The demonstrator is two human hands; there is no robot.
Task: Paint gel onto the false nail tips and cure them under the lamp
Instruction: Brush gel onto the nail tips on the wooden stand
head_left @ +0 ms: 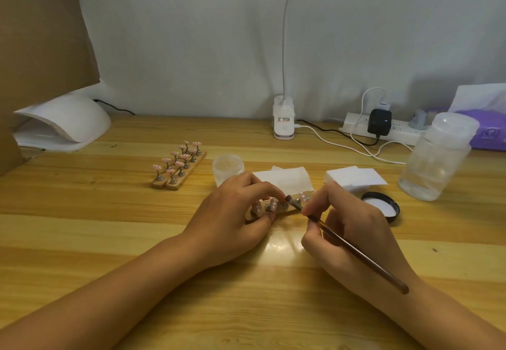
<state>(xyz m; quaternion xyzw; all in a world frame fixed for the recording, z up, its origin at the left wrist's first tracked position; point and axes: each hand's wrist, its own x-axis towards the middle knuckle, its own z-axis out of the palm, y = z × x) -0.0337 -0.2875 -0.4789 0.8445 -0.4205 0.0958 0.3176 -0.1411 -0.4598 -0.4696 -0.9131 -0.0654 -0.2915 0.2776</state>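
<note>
Painting looks to be under way: the right hand (347,229) pinches a slim brush (356,251) pen-fashion, its bristles on one of the pink nail tips (273,202). These stand on a wooden strip (286,211) lying between the two hands. The left hand (232,212) grips that strip, fingers curled over its top and thumb at the near edge. I judge this coat only partly laid, with curing left to do: the white curing lamp (63,125) sits well beyond the left hand, out to its far side. Two more strips of tips (179,167) wait beyond the left hand, roughly on the path to the lamp; whether they are finished I cannot tell. Just past the left fingers stands a gel jar (228,167). White wipes (353,178), a black lid (382,205) and a clear bottle (435,157) lie beyond the right hand.
</note>
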